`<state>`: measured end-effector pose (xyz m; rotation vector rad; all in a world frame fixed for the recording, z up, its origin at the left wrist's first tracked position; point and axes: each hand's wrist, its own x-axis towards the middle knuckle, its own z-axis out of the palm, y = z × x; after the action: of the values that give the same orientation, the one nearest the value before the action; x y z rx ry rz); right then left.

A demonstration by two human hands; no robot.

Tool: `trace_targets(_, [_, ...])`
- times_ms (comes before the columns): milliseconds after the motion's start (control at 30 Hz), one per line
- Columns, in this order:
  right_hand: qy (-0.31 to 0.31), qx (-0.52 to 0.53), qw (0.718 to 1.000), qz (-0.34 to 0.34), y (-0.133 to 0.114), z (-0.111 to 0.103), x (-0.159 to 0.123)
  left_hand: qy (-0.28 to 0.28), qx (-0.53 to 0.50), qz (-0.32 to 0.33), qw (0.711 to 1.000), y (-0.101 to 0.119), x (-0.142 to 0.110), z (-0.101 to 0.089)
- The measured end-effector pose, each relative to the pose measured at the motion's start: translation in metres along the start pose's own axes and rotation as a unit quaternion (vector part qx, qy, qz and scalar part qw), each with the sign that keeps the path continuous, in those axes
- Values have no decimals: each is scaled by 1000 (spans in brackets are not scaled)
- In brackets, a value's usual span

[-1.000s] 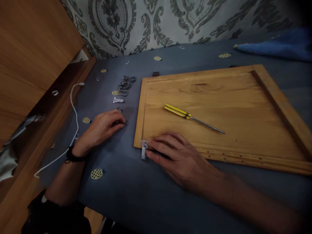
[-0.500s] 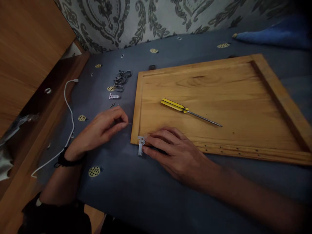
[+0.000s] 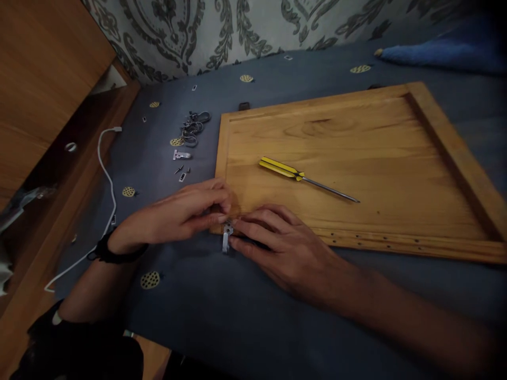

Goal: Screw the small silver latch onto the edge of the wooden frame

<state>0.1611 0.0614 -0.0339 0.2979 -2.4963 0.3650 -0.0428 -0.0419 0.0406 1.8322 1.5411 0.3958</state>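
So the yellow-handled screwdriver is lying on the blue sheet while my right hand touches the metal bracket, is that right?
Not quite: the head view shows the yellow-handled screwdriver lying on the wooden panel. The rest holds: your right hand touches the metal bracket.

Place: a home, seemingly a bedroom
Wall (image 3: pixel 269 31): grey leafy scrollwork on white
Sheet (image 3: pixel 186 306): blue-grey, printed with yellow pineapples
Panel (image 3: pixel 47 68): brown wood, at left
Plush (image 3: pixel 439 55): blue, far right

A pale wall (image 3: pixel 271 24) with dark scrollwork rises behind a blue-grey, pineapple-printed covering (image 3: pixel 245 311); a wooden cabinet (image 3: pixel 43 68) stands at left; the light is dim.
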Motion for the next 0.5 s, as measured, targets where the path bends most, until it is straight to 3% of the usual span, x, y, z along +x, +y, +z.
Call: trace_targets(500, [-3,5,1000,2,0,1,0,-17,-8,-9,1000,1,-1,-1])
